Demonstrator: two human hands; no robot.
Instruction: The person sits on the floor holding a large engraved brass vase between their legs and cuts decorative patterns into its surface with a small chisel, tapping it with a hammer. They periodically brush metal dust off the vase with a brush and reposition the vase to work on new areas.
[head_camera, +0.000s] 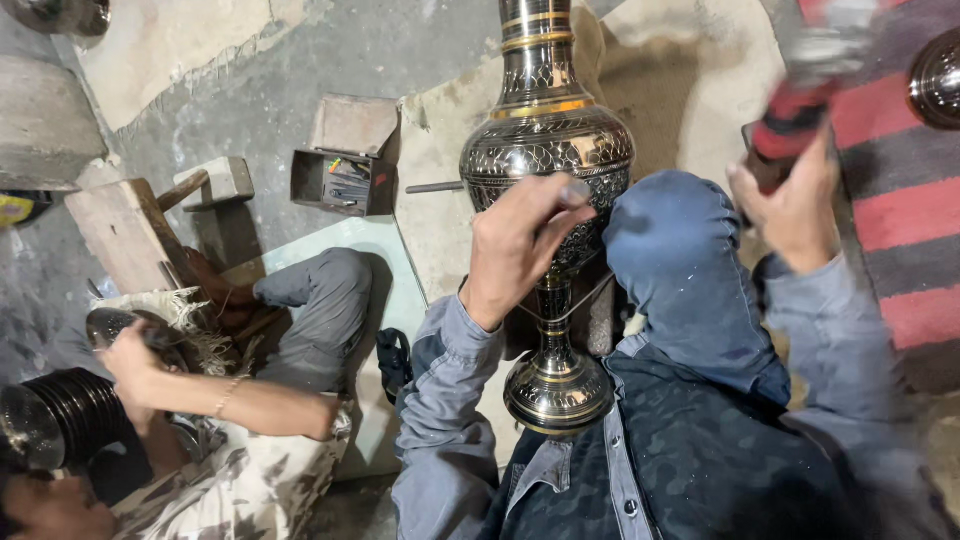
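A tall engraved metal vase (548, 150), dark with gold bands, lies between my knees with its round foot (558, 392) toward me. My left hand (520, 245) rests on the vase's belly and pinches a small metal punch (575, 192) against the engraved surface. My right hand (790, 205) is raised to the right of the vase and grips a hammer with a red-wrapped handle (800, 105), blurred by motion. My blue-trousered knee (675, 260) sits between the hands.
Another person sits at the lower left; a hand (130, 350) of theirs holds a round metal piece. A stack of metal bowls (55, 415) lies beside them. A small open box of tools (345, 175), wooden blocks (130, 225) and a red-striped rug (900, 230) surround me.
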